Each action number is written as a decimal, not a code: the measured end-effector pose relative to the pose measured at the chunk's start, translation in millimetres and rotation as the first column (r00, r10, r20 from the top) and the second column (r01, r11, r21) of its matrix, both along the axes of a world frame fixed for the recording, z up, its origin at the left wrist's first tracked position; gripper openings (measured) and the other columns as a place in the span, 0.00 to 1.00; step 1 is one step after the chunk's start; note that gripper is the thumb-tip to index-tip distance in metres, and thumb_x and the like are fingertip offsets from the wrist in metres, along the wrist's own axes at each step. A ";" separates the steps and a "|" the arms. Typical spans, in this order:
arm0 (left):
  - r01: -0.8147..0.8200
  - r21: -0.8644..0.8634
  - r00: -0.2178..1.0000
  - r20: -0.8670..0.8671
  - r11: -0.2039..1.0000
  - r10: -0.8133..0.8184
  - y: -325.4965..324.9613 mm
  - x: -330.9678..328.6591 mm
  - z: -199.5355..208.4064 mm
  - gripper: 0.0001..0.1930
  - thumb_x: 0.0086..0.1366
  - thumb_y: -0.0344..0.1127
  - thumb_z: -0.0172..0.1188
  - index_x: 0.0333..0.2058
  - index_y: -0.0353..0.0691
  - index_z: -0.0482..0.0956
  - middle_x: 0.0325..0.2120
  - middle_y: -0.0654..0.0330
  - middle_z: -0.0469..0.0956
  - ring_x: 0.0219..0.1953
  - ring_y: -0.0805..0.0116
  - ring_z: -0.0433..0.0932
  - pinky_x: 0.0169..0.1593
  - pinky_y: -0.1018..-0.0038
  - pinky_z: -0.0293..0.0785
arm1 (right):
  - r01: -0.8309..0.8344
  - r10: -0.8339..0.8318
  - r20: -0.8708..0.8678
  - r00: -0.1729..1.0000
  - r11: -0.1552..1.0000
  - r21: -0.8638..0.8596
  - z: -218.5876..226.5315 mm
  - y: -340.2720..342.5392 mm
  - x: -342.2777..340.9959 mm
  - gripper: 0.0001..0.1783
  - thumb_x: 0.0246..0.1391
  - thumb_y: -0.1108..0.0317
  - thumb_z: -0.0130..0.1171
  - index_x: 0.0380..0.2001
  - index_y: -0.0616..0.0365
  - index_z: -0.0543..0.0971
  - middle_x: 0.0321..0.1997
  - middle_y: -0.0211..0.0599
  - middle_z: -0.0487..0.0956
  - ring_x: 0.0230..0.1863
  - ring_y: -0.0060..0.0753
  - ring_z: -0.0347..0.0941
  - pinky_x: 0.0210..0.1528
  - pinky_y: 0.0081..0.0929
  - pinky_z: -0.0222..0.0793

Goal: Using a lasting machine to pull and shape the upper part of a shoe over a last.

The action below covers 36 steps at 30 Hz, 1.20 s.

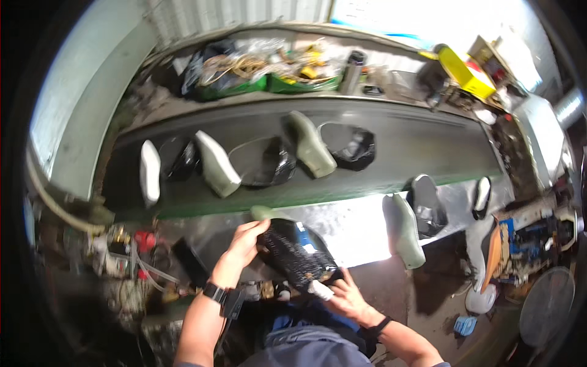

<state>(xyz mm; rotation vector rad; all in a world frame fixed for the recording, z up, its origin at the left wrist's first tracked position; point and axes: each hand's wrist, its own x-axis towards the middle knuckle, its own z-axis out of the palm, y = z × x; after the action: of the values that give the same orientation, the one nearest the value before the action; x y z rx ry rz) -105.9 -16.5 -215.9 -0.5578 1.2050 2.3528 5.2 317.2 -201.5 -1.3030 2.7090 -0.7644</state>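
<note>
Close in front of me I hold a glossy black shoe upper (290,244), tilted, between both hands. Its far left end is pinched by my left hand (246,243), which wears a dark wristband. A pale green rounded end, like that of a shoe last (263,213), shows just beyond it. My right hand (350,301) is closed at the near right end of the upper, beside a small white piece (320,290) that I cannot make out. To the right, on the shiny metal ledge, lie a pale green shoe last (405,231) and a dark upper (427,207).
A dark conveyor belt (391,128) carries several pale lasts (217,165) and black uppers (354,148). Behind it stand green trays (304,84) of cords, a dark bottle (352,71) and a yellow box (468,72). An orange-edged machine part (491,254) borders the right side.
</note>
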 end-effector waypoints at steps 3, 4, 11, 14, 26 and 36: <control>-0.214 -0.601 0.976 -0.154 0.770 0.151 -5.7 -27.1 -29.9 0.12 0.65 0.42 0.69 0.38 0.39 0.86 0.25 0.73 0.75 0.28 0.79 0.69 0.32 0.76 0.64 | 0.169 -0.082 0.459 0.884 0.974 -0.151 -25.7 -19.0 -18.7 0.18 0.55 0.63 0.61 0.49 0.49 0.83 0.24 0.31 0.74 0.38 0.41 0.69 0.73 0.63 0.52; -0.274 -0.619 0.957 -0.252 0.736 0.143 -7.0 -41.7 -42.6 0.10 0.65 0.40 0.69 0.34 0.40 0.85 0.20 0.75 0.70 0.26 0.81 0.65 0.30 0.76 0.61 | 0.052 0.017 0.212 0.977 0.948 -0.315 -28.3 -19.2 -23.2 0.20 0.60 0.60 0.56 0.54 0.51 0.78 0.34 0.37 0.74 0.45 0.47 0.68 0.71 0.59 0.54; -0.174 -0.897 0.959 -0.248 0.406 -0.137 -24.9 -126.8 -134.4 0.14 0.69 0.38 0.61 0.35 0.29 0.84 0.33 0.57 0.85 0.35 0.69 0.78 0.41 0.67 0.75 | 0.321 -0.138 0.343 0.929 0.764 -0.560 -35.3 -27.8 -43.8 0.73 0.35 0.43 0.81 0.77 0.58 0.48 0.79 0.66 0.40 0.79 0.66 0.37 0.77 0.54 0.39; -0.139 -0.955 0.973 -0.181 0.262 -0.146 -25.5 -138.0 -138.3 0.15 0.70 0.38 0.60 0.36 0.27 0.84 0.33 0.56 0.85 0.36 0.68 0.78 0.42 0.67 0.75 | 0.272 -0.113 0.321 0.940 0.818 -0.507 -35.0 -32.5 -43.7 0.71 0.41 0.43 0.78 0.78 0.54 0.44 0.82 0.51 0.38 0.81 0.60 0.34 0.77 0.58 0.37; -0.378 -0.856 0.926 -0.351 0.353 0.139 71.5 -3.7 -54.0 0.16 0.68 0.41 0.60 0.39 0.29 0.84 0.36 0.52 0.85 0.40 0.66 0.79 0.47 0.68 0.75 | 0.184 -0.015 0.438 0.899 0.921 -0.345 -25.6 45.3 7.6 0.62 0.41 0.68 0.73 0.75 0.62 0.48 0.78 0.60 0.49 0.81 0.63 0.37 0.79 0.58 0.34; -0.093 -0.993 0.995 -0.095 0.072 -0.023 123.4 -13.2 -37.1 0.28 0.49 0.52 0.75 0.38 0.37 0.75 0.37 0.45 0.79 0.43 0.42 0.79 0.48 0.50 0.74 | 0.081 0.045 0.506 0.861 0.971 -0.224 -36.4 43.6 -8.9 0.61 0.40 0.68 0.77 0.74 0.62 0.51 0.80 0.56 0.46 0.81 0.62 0.37 0.80 0.53 0.37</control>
<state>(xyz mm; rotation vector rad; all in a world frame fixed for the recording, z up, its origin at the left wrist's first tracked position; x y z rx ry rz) -119.2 106.9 -252.9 -0.8575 2.8611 1.0751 -3.6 360.8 -237.9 -0.9285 2.2552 -1.2632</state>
